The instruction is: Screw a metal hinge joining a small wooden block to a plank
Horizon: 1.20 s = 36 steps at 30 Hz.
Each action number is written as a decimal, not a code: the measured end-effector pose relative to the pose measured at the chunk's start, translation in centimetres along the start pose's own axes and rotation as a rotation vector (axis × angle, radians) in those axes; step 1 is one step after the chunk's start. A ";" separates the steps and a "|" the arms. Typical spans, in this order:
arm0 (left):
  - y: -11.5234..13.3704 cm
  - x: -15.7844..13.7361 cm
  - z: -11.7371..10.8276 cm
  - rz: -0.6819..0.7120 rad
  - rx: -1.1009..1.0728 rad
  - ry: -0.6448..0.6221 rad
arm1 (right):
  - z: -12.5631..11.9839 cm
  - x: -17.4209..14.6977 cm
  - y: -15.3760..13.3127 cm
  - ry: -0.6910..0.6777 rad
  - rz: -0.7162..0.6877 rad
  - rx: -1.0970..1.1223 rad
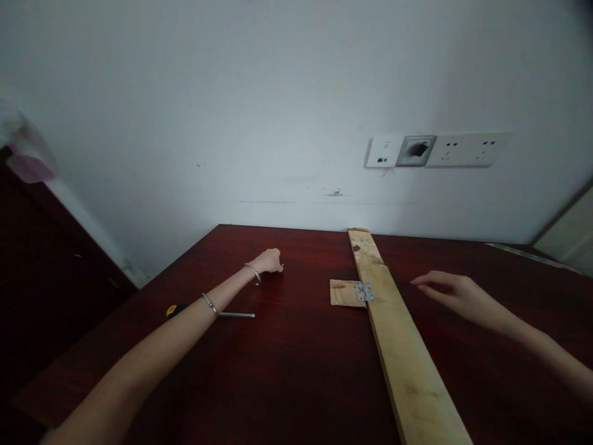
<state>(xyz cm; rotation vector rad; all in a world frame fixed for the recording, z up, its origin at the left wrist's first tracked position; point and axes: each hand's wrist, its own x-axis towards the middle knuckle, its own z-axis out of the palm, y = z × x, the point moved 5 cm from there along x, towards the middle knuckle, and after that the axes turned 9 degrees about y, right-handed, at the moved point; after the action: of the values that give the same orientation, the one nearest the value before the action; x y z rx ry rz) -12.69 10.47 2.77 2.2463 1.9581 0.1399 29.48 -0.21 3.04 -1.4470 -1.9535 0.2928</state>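
Flat silvery metal hinge point(365, 291) bridging squarish brown-streaked wood piece point(343, 294) and long, pale, scuffed plank point(410, 352), on dark-red surface point(301, 377), right grip point(458, 295) empty, fingers slightly apart, left grip point(267, 261) curled, contents unclear.

The plank point(404, 346) is matt wood, the hinge point(365, 292) metal.

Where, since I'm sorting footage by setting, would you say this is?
Probably an indoor room, perhaps at home: a dark-red table stands against a plain white wall fitted with electrical sockets.
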 end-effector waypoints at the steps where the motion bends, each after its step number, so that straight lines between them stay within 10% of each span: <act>1: 0.0 0.2 0.2 -0.004 0.002 -0.008 | -0.1 -0.1 0.1 0.004 0.004 0.000; 12: 0.7 1.0 -1.0 0.044 -0.169 0.033 | -0.5 -0.1 -1.1 0.016 -0.001 0.028; 21: 9.5 -0.5 -7.7 0.451 -0.782 0.299 | -0.9 3.3 -8.8 0.126 0.025 0.257; 27: 14.6 -3.9 -5.8 0.541 -1.154 0.210 | 0.2 4.6 -11.7 0.254 0.014 0.458; 36: 15.6 -4.3 -2.5 0.471 -1.339 0.185 | 1.5 4.4 -11.8 0.273 -0.024 0.460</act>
<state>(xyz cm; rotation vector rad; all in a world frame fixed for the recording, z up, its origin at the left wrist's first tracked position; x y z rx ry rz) 1.49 4.29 8.14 1.6164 0.7637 1.2767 18.90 -0.06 10.08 -1.0984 -1.5551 0.4722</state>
